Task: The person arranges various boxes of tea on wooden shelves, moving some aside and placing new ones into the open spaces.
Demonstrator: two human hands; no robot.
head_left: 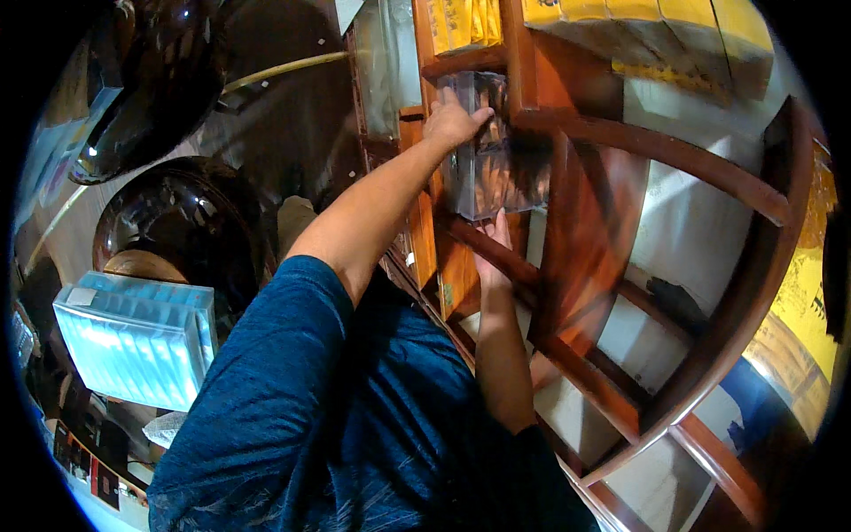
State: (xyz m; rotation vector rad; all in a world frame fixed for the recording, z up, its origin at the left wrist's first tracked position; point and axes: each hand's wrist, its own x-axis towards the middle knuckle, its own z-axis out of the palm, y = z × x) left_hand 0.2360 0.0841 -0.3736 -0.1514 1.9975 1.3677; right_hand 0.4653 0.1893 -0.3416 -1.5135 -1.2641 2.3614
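Note:
A clear plastic box (pixel 473 179) with brownish, partly blurred contents stands in an opening of a reddish-brown wooden shelf unit (pixel 578 199). My left hand (pixel 455 121) lies across the upper part of the box, its thumb over the front edge and its fingers on the side. At the lower edge, the fingers of my right hand (pixel 494 249) touch the box from beneath, beside a wooden shelf bar. The box is held between both hands.
Yellow packs (pixel 465 25) and larger yellow packages (pixel 651 26) fill upper shelves. A curved wooden frame (pixel 751 286) bounds the unit at the right. To the left are a translucent bluish plastic box (pixel 136 339) and a dark, glossy rounded object (pixel 179 219).

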